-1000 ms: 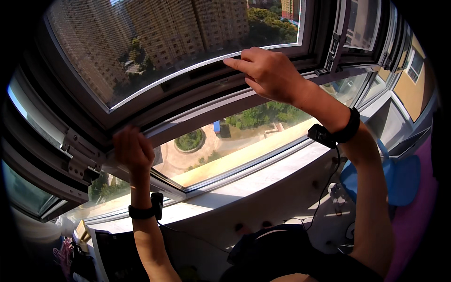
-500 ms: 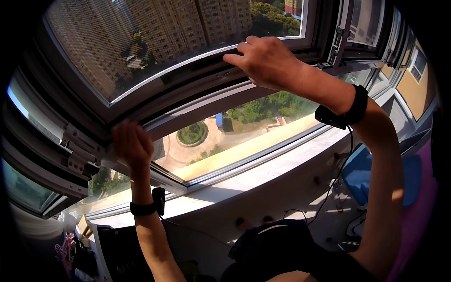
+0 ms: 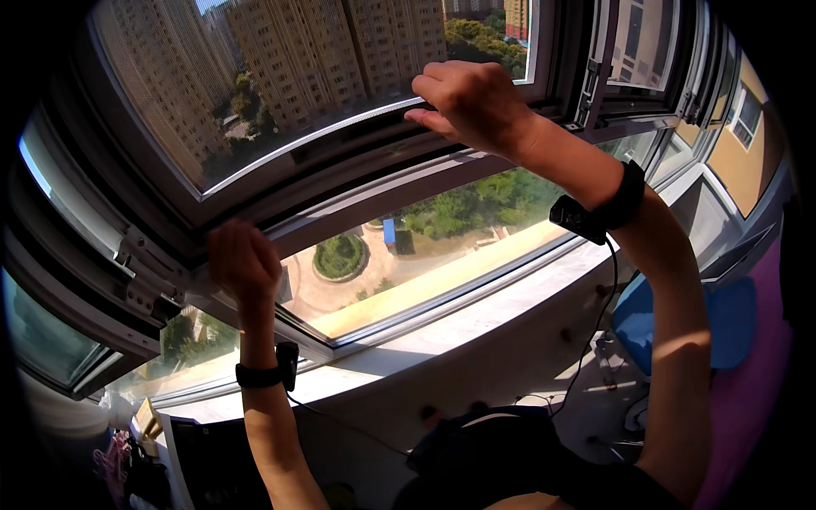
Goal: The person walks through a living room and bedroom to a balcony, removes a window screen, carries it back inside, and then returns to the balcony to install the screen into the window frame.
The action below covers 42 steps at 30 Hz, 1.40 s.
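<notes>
Ahead of me is a dark window frame (image 3: 289, 183) with a mesh screen panel (image 3: 314, 85) set in it. My right hand (image 3: 472, 102) is raised at the panel's lower bar, right of the middle. Its fingers are curled with the thumb pointing left along the bar; what they hold, if anything, is hidden. Near the lower left corner of the frame is my left hand (image 3: 245, 263), dark and slightly blurred. Its fingers are bent over into a closed shape, and their tips do not show. Each wrist wears a black band with a small device and cable.
Below the frame are a lower glass pane (image 3: 425, 246) and a white sill (image 3: 408, 353). An opened sash (image 3: 76, 340) juts in at the left, another (image 3: 646, 42) stands at the right. A blue chair (image 3: 731, 323) is at lower right, a black cabinet (image 3: 221, 459) at lower left.
The view has shifted slightly. My right hand's knuckles have rolled up a little and its thumb shows more distinctly below the fingers. My left hand stays near the frame's corner.
</notes>
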Each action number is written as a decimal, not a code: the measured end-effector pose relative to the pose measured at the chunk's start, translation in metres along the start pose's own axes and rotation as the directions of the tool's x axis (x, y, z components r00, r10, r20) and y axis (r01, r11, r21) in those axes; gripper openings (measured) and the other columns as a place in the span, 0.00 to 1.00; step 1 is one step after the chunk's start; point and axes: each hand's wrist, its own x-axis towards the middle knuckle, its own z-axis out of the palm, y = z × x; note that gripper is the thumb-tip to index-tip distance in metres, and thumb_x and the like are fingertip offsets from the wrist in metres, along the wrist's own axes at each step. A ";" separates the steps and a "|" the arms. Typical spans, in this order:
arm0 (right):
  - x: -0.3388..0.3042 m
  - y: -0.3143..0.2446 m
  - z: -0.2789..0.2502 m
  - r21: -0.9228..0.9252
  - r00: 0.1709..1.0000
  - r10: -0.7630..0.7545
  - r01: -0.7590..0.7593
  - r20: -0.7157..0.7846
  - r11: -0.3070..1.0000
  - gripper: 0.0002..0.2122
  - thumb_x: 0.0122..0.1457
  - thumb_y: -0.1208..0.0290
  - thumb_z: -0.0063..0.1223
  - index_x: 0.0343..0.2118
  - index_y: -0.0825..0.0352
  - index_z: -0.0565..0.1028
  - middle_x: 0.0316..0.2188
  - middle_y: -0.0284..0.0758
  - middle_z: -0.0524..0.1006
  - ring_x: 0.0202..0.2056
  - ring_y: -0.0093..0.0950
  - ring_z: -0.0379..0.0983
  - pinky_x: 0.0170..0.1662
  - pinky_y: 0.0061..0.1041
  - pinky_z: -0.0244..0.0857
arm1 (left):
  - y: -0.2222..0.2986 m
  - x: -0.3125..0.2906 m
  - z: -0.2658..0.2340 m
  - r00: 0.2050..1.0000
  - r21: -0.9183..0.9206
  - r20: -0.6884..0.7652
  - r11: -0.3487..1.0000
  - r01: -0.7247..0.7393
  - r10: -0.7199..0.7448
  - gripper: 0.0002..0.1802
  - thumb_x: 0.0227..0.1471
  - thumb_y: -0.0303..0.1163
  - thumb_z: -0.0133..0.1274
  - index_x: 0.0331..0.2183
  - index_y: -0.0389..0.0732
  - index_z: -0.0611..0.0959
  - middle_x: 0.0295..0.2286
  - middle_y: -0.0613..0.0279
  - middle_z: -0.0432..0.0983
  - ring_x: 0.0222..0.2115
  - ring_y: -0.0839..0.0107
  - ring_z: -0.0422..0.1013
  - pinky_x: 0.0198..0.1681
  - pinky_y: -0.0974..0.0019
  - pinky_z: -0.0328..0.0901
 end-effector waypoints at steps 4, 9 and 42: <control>0.021 -0.008 0.022 -0.066 0.990 -0.133 0.131 -0.038 0.989 0.08 0.38 0.72 0.60 0.18 0.63 0.69 0.18 0.32 0.72 0.25 0.29 0.75 0.25 0.26 0.70 | 0.001 0.001 0.000 1.000 -0.030 -0.021 1.000 -0.002 0.002 0.05 0.48 0.25 0.45 0.23 0.37 0.73 0.23 0.53 0.69 0.25 0.54 0.67 0.29 0.57 0.62; 0.031 -0.009 0.034 -0.057 0.974 -0.219 0.216 -0.053 0.975 0.11 0.35 0.73 0.60 0.19 0.62 0.66 0.18 0.31 0.67 0.25 0.29 0.72 0.24 0.25 0.67 | 0.002 -0.002 -0.002 1.000 0.037 0.019 0.999 0.013 -0.014 0.05 0.49 0.26 0.45 0.24 0.36 0.73 0.24 0.53 0.69 0.24 0.54 0.66 0.27 0.58 0.62; 0.033 0.001 0.030 -0.038 0.985 -0.167 0.165 -0.050 0.986 0.18 0.34 0.68 0.67 0.26 0.63 0.68 0.24 0.31 0.68 0.31 0.29 0.71 0.30 0.25 0.69 | -0.006 -0.008 0.002 0.999 0.040 -0.023 0.998 -0.049 0.050 0.06 0.49 0.25 0.44 0.24 0.36 0.75 0.23 0.52 0.70 0.23 0.54 0.68 0.27 0.57 0.62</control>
